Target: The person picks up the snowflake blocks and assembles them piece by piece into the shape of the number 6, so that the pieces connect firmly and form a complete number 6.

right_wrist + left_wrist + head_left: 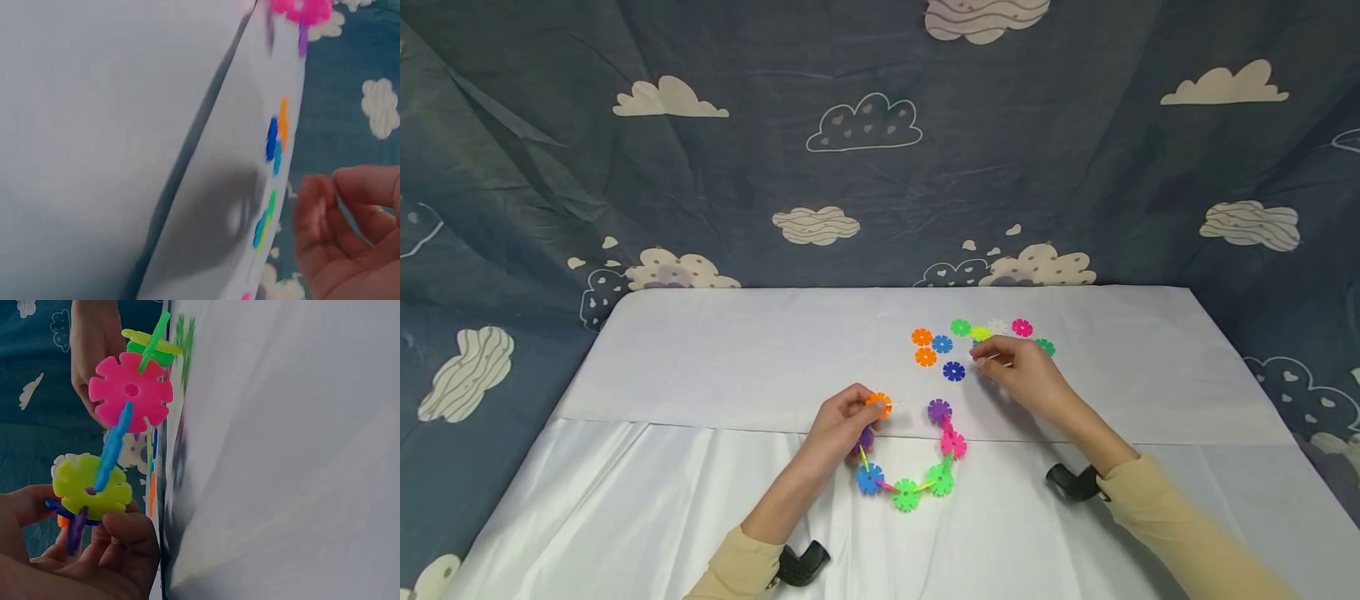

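My left hand (842, 423) grips one end of a curved chain of notched plastic discs, close to an orange disc (880, 406) and a purple disc (866, 438). The chain curves through a blue disc (870, 479) and green discs (906, 496) to a pink disc (953, 444) and a purple end disc (939, 410). In the left wrist view, a yellow disc (94, 484) sits by the fingers. My right hand (1026, 375) is above the loose discs, fingers loosely bent. The right wrist view shows its thumb and a fingertip close together, with no disc visible between them.
Loose discs lie on the white-covered table (737, 358) beyond the chain: orange (922, 337), light blue (942, 344), dark blue (954, 371), green (960, 327) and pink (1022, 327). Some are partly behind the right hand. A dark cloud-patterned cloth (865, 192) hangs behind the table.
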A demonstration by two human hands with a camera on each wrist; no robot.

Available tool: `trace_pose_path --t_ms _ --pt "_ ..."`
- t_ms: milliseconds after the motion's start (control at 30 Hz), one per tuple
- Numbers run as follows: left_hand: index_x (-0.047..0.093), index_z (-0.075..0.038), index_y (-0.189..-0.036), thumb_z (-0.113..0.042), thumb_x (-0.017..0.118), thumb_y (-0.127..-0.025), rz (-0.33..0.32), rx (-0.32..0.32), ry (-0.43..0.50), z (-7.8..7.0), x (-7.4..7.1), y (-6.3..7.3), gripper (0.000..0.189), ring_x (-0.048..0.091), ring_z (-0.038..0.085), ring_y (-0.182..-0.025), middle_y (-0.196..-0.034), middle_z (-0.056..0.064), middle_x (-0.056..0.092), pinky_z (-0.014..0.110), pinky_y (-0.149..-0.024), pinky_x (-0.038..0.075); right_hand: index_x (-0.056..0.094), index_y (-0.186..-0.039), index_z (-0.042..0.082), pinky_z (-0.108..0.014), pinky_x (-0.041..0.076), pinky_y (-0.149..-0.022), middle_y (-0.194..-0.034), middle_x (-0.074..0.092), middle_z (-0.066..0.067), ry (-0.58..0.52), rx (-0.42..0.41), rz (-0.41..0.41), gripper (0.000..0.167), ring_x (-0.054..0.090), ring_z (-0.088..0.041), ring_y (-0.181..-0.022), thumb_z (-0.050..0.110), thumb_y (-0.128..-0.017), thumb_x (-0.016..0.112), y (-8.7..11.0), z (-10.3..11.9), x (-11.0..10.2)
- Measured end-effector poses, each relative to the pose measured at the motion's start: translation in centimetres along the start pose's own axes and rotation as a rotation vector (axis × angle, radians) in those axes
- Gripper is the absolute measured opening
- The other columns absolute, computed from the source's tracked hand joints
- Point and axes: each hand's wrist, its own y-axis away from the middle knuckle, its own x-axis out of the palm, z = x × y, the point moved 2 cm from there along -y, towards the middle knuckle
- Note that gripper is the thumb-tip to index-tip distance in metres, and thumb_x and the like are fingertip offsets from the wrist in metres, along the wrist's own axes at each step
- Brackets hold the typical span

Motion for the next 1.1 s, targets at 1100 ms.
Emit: trace_pose_path --t_ms 1100 --pt "0.06 -0.009 -0.097 -0.024 0.066 -0.094 0.009 -0.017 0.031 -0.2 -0.1 0.0 0.017 0.049 0.013 -0.054 -0.09 0.018 0.065 0.023 -0.044 0.035 0.064 -0.113 0.005 -0.034 0.051 -0.067 -0.094 0.062 -0.01 0.091 0.065 0.016 0.021 0.057 -0.025 -0.08 0.007 -0.092 0.067 -1.1 -1.5 0.0"
